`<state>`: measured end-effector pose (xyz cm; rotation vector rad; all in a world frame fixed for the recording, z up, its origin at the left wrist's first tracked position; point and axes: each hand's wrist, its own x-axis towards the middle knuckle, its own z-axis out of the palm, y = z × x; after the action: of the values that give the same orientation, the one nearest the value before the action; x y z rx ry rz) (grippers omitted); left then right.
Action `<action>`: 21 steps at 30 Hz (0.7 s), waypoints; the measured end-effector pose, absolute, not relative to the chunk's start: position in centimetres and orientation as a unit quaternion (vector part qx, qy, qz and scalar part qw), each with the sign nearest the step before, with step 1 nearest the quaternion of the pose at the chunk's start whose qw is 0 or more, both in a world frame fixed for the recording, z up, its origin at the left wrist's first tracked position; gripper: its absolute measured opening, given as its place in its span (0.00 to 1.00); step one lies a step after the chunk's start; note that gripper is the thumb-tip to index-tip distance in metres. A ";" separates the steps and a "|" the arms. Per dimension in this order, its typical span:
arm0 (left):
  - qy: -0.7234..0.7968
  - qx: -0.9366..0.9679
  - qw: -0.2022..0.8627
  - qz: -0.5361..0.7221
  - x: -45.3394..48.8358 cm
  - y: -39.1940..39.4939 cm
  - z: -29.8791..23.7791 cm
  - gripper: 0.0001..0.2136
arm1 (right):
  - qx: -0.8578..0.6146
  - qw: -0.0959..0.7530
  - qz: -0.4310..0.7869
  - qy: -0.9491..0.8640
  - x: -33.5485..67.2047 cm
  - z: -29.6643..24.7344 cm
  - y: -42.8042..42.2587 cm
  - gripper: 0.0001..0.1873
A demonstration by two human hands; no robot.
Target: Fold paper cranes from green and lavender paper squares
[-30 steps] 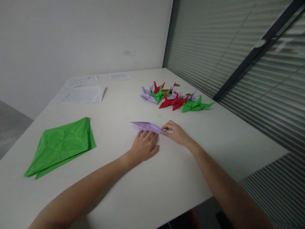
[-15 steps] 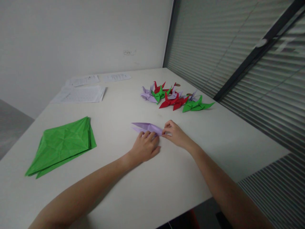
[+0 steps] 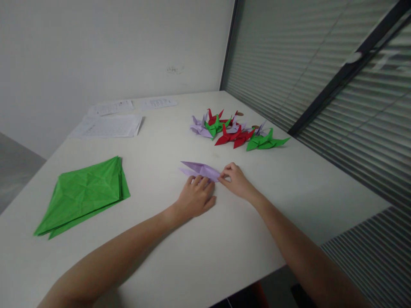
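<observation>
A folded piece of light purple origami paper (image 3: pixel 205 169) lies on the white table in front of me, long and narrow, its pointed left end parted into two flaps. My left hand (image 3: pixel 196 196) holds it down, fingertips pressed on its near edge and thumb out to the right. At the right end, my right hand (image 3: pixel 235 181) pinches the paper's tip between thumb and index finger. The part beneath my left fingers is hidden.
Several finished paper cranes (image 3: pixel 236 136) in red, green and purple are grouped at the back right. A stack of creased green paper (image 3: pixel 86 186) lies on the left. Printed sheets (image 3: pixel 109 126) rest farther back. Blinds (image 3: pixel 308 55) run along the right side.
The upper flap at the purple paper's left end has lifted and shifted slightly right, widening the gap between the flaps. Both hands stay nearly in place, still on the paper.
</observation>
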<state>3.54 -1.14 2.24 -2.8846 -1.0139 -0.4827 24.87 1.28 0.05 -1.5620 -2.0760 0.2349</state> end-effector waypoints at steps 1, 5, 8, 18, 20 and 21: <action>-0.324 -0.932 0.019 -0.160 3.5 -1.1 2.1 0.17 | -0.584 0.266 0.083 -0.763 24.8 -0.1 1.3 0.04; -0.313 -0.932 0.002 -0.184 3.4 -0.8 1.6 0.18 | -0.588 0.251 0.044 -0.768 24.6 0.0 1.2 0.05; -0.317 -0.930 -0.007 -0.187 3.4 -0.7 1.3 0.20 | -0.591 0.226 0.013 -0.774 24.5 0.5 0.9 0.06; -0.320 -0.930 -0.001 -0.181 3.6 -0.9 1.7 0.20 | -0.610 0.186 -0.032 -0.769 24.3 0.7 0.9 0.07; -0.322 -0.930 0.000 -0.177 3.6 -0.9 1.7 0.20 | -0.621 0.189 -0.031 -0.760 24.5 0.6 1.0 0.08; -0.322 -0.930 -0.001 -0.175 3.6 -0.8 1.7 0.20 | -0.625 0.193 -0.031 -0.755 24.7 0.5 1.0 0.09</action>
<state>3.62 -0.84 1.67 -2.9239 -1.0136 -0.5498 24.73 1.02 0.48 -1.7552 -2.1201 -0.0857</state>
